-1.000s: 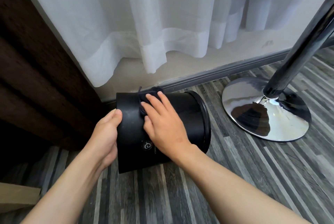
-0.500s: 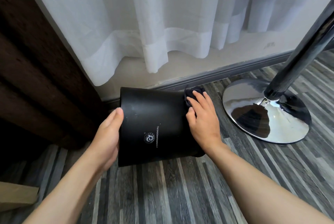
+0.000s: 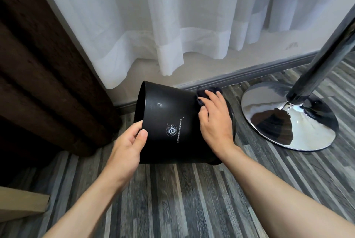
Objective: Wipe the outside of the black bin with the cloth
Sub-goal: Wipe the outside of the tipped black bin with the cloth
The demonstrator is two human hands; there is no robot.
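The black bin [image 3: 171, 115] lies on its side on the grey wood floor, a small white logo facing up. My left hand [image 3: 128, 145] grips its left end, thumb on the wall. My right hand [image 3: 215, 120] presses a dark cloth [image 3: 201, 94] flat against the bin's wall near its right end. Only a crumpled edge of the cloth shows beyond my fingertips. The bin's right rim is mostly hidden behind my right hand.
A chrome table base [image 3: 288, 116] with its slanted pole [image 3: 326, 53] stands just right of the bin. White sheer curtain [image 3: 172, 26] and a grey skirting board [image 3: 249, 74] run behind it. A dark brown curtain [image 3: 44, 76] hangs at the left.
My right hand slid the cloth from the bin's left part to its right end. The bin has tilted, and my left hand has closed its thumb over the bin's left end.
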